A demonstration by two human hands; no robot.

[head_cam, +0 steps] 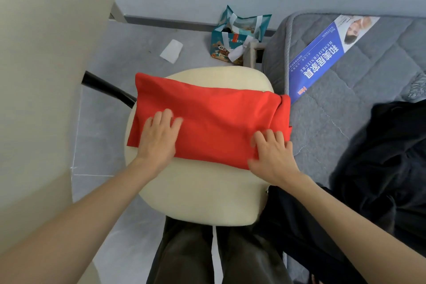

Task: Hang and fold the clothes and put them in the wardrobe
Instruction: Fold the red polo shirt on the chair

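Item: red garment [214, 120], folded to a long band and lying crosswise on the cream chair seat [202, 193], directly under both grips. Left grip [159, 137]: spread flat, fingers straight, pressing the cloth's left part. Right grip [272, 157]: fingers spread flat on the near right corner, thumb along the near edge; whether it tucks beneath cannot be told. Just beyond the right grip, a bunched end of cloth overhangs the seat toward the mattress [345, 90]. Step judged: flattening before the next fold. Handling: sweep palms outward from the middle, square the bunched end, keep edges aligned, then bring the ends together. Pending: dark clothes [387, 157], to the right of the right grip, on the mattress.
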